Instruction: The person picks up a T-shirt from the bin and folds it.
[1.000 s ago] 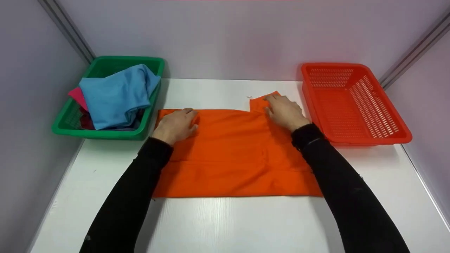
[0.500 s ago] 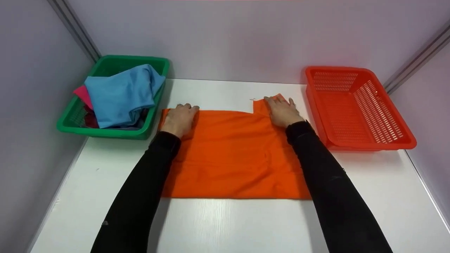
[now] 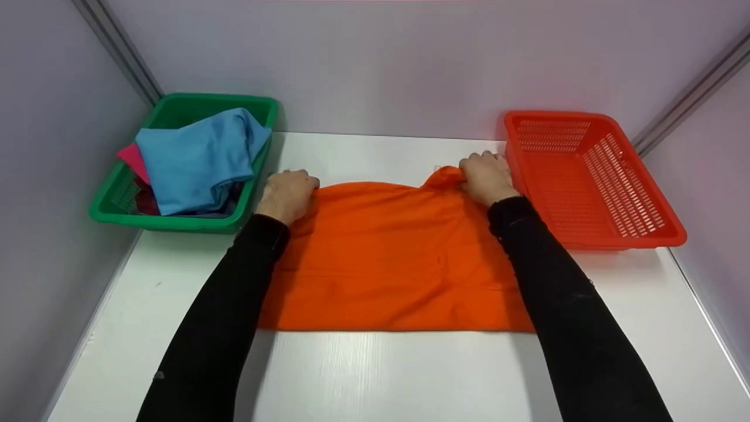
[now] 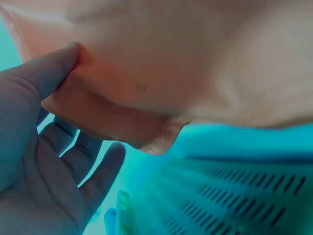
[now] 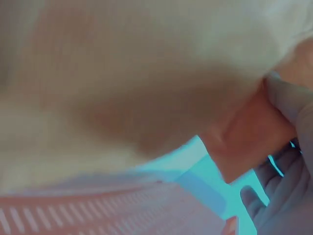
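A folded orange cloth (image 3: 375, 258) lies across the white table, its near edge straight and its far edge slightly bowed up. At its far left corner my left hand (image 3: 288, 196) pinches the edge; in the left wrist view the thumb presses on the fabric (image 4: 137, 63) with the fingers behind. My right hand (image 3: 487, 177) grips the far right corner, where a sleeve-like flap (image 3: 443, 177) bunches up beside it. In the right wrist view, a corner of cloth (image 5: 252, 142) hangs between thumb and fingers.
A green basket (image 3: 167, 221) at the back left holds blue, pink and dark red cloths. The red basket (image 3: 615, 241) stands at the back right, close beside my right hand. Pale walls (image 3: 387, 64) rise behind and at both sides.
Both hands went from resting flat on the cloth to gripping its far corners. The right hand moved outward, and the flap there is now gathered and lifted.
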A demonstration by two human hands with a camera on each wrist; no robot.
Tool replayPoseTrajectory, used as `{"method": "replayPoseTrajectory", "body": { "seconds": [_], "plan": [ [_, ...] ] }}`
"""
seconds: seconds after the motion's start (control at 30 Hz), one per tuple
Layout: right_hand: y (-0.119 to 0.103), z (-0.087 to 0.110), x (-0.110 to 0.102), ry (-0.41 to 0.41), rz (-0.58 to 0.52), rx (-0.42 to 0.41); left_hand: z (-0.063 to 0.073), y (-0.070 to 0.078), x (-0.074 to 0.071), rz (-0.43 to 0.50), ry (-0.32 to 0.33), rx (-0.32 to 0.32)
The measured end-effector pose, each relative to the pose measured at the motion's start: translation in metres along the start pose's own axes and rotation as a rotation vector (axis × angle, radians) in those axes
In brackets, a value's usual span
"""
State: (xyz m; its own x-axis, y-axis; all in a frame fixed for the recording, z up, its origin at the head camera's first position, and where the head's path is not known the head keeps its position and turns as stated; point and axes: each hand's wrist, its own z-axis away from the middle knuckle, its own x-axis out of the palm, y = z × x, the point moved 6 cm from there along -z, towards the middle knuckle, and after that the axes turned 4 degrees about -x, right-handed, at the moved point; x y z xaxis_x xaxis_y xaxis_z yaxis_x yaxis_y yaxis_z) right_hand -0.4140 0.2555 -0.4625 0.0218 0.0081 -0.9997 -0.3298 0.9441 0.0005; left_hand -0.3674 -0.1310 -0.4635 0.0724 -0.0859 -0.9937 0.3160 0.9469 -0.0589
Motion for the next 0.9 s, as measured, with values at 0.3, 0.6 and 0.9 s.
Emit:
{"method": "replayPoseTrajectory", "body": {
  "seconds": [0.3,0.6,0.9],
  "plan": [
    [0.01,0.0,-0.03,0.161,-0.002,0.067,-0.008,-0.01,-0.015,0.036,0.105,-0.036],
    [0.01,0.018,-0.05,0.119,-0.044,0.048,-0.003,-0.011,-0.022,-0.03,0.087,0.039],
    [0.001,0.048,-0.071,0.063,-0.017,-0.069,0.01,-0.011,-0.029,-0.103,0.043,0.128]
  ]
}}
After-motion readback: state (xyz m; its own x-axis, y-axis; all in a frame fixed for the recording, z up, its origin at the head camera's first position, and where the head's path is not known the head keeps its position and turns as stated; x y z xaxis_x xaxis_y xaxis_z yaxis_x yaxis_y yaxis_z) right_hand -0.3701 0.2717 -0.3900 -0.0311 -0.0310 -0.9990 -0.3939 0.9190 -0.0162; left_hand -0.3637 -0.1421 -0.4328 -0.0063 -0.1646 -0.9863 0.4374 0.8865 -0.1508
